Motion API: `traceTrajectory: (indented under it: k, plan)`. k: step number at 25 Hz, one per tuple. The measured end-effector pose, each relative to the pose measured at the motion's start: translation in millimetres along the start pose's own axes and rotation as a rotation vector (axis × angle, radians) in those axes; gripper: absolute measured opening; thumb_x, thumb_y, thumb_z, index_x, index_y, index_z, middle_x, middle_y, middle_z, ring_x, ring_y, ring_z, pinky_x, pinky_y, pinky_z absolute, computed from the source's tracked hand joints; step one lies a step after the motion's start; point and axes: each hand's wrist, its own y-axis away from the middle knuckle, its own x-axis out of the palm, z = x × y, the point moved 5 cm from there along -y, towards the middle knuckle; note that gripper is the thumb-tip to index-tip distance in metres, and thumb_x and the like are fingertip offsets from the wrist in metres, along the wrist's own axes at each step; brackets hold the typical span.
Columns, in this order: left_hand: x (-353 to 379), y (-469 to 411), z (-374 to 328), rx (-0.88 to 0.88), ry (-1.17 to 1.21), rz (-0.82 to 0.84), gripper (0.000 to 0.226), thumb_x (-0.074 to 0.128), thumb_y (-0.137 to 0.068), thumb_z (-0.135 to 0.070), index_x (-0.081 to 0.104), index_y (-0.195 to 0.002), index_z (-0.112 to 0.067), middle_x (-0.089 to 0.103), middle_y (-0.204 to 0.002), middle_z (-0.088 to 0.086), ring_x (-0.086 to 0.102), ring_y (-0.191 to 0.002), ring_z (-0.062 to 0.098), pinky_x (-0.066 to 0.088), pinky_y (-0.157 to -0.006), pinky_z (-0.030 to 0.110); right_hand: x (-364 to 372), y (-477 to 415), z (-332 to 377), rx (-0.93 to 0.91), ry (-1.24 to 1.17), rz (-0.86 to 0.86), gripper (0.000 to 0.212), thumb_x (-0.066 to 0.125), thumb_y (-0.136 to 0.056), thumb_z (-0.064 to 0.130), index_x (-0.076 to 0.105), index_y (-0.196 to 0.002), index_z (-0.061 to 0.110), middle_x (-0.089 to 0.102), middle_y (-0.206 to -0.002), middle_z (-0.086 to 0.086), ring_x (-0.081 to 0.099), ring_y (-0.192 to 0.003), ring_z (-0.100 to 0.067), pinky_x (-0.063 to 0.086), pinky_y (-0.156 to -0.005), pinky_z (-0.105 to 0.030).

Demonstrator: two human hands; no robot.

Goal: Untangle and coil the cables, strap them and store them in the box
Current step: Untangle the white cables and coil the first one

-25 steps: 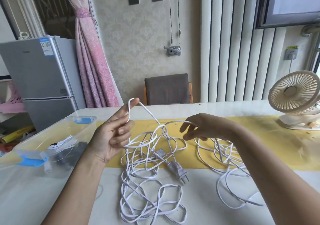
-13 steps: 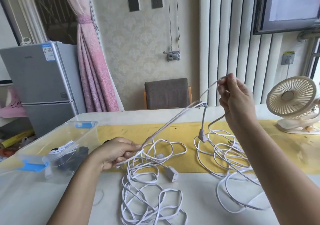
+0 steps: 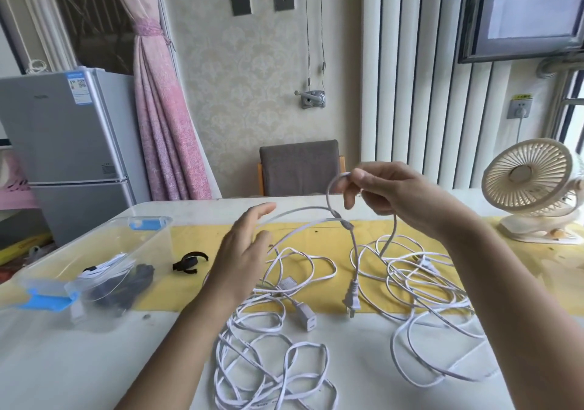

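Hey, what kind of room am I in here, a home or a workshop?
Most likely a home, perhaps a dining room: a small silver two-door fridge beside a tied-back pink curtain, a cream desk fan on the white table, and a grey-cushioned chair behind it.

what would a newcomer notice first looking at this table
Tangled white cables sprawl in heaps across the middle of the table. Above them the right hand pinches a raised white cable, its plug dangling, while the left hand hovers open beside it. A clear plastic box sits at the table's left edge.
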Motion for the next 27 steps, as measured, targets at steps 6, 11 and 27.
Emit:
traceTrajectory:
  k: [6, 11, 27]
  plan:
    - [32.4, 12.1, -11.4, 0.1, 0.083, 0.286, 0.031, 0.071, -0.08, -0.034, 0.063, -0.109, -0.036, 0.057, -0.119, -0.019, 0.051, -0.112, -0.008, 0.036, -0.092, 0.01, 33.8, 0.3, 2.7, 0.021, 0.026, 0.218, 0.032, 0.043, -0.093, 0.027, 0.061, -0.106, 0.005, 0.053, -0.055, 0.001, 0.032, -0.049, -0.013, 0.029, -0.046, -0.017]
    - [39.6, 15.3, -10.7, 0.046, -0.019, 0.206, 0.108, 0.088, -0.05, -0.041, 0.029, -0.141, -0.036, 0.037, -0.115, -0.019, 0.039, -0.096, -0.011, 0.028, -0.077, -0.004, 30.4, -4.9, -8.4, 0.105, 0.165, 0.039, 0.018, 0.051, -0.093, 0.001, 0.067, -0.09, 0.009, 0.059, -0.075, 0.002, 0.041, -0.051, -0.004, 0.033, -0.053, -0.018]
    - [37.8, 13.8, -13.4, -0.202, 0.734, 0.142, 0.043, 0.054, -0.088, -0.011, 0.051, -0.13, -0.022, 0.072, -0.1, 0.007, 0.051, -0.079, 0.015, 0.037, -0.068, 0.025, 39.6, -4.0, 0.4, 0.095, 0.178, -0.002, 0.035, 0.043, -0.099, 0.027, 0.068, -0.094, 0.003, 0.069, -0.092, -0.001, 0.048, -0.059, -0.01, 0.036, -0.052, -0.021]
